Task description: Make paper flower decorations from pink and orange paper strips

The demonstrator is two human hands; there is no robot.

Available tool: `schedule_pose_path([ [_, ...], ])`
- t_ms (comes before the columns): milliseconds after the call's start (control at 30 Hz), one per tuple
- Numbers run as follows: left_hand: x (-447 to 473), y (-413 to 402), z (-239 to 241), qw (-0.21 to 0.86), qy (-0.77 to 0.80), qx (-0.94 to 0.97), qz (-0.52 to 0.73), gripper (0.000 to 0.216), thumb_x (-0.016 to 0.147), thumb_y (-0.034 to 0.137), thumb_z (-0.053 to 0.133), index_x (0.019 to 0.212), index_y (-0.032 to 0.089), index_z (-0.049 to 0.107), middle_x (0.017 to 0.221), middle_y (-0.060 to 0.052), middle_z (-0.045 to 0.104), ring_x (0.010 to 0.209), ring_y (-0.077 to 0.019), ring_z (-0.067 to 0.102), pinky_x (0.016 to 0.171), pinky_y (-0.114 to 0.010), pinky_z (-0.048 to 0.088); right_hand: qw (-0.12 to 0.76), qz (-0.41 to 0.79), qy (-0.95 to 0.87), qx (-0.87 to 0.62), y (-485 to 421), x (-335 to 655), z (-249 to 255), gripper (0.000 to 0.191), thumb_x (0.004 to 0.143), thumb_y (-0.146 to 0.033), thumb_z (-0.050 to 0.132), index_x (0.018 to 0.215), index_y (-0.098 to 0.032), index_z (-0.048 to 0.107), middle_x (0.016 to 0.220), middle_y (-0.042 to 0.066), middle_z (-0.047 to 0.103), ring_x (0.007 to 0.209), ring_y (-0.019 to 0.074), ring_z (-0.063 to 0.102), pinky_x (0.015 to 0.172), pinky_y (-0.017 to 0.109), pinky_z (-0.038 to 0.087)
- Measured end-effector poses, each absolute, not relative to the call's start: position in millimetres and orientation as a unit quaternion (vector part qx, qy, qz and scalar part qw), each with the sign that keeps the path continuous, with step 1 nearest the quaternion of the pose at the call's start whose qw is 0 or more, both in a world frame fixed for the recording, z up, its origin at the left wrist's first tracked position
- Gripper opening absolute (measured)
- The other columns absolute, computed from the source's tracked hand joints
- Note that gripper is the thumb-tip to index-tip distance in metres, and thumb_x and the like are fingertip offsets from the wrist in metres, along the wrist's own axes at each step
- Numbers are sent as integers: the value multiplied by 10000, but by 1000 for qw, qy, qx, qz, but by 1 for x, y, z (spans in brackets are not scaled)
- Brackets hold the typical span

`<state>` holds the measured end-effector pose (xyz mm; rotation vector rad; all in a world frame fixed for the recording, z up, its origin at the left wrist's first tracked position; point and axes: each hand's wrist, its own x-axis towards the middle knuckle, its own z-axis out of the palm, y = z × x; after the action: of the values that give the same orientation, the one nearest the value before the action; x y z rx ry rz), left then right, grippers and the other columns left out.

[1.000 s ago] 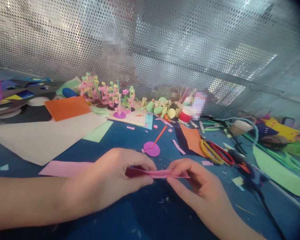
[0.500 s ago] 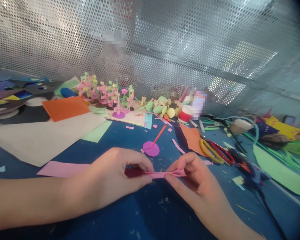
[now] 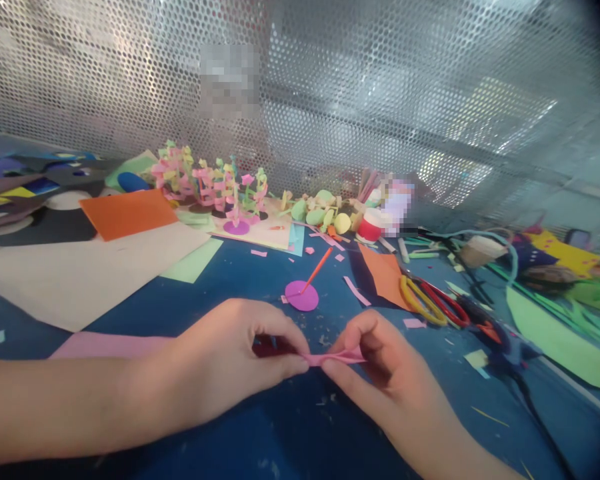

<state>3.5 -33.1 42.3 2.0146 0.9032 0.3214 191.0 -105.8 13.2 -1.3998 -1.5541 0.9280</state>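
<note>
Between both hands is a folded strip of pink paper point(image 3: 350, 355), held low over the blue table point(image 3: 215, 437). My left hand point(image 3: 235, 360) pinches it between thumb and fingers, its fingertips near the middle. From the other side my right hand point(image 3: 385, 367) pinches the strip's right end, which flares out beside the fingers. Another stretch of pink paper point(image 3: 110, 344) shows behind my left wrist; whether it joins the strip is hidden. Just beyond the hands lies a purple paper disc point(image 3: 304, 300) with an orange stick point(image 3: 317, 268) rising at a slant from it.
Yellow- and red-handled scissors point(image 3: 425, 301) and a dark corded tool point(image 3: 510, 350) lie at right. Paper flower models point(image 3: 210, 183) stand at the back before a perforated metal screen point(image 3: 320, 80). A white sheet point(image 3: 80, 280) and orange sheet point(image 3: 130, 213) cover the left.
My fingertips have come closer together on the pink strip, so less of it shows between them. The pink paper behind my left wrist has shifted left.
</note>
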Motion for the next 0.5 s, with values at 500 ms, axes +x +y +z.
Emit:
schedule_pose_path([
  [500,5,-33,41,436,373,806,142,204,764,384,547,771,248,699,765,30,669,693,-127,592,640,-191,446,402,354,-622,-571,-104,190,17,134,805,-310,568,797,-220,470,709,-35,522,638,98,511,563,184,416],
])
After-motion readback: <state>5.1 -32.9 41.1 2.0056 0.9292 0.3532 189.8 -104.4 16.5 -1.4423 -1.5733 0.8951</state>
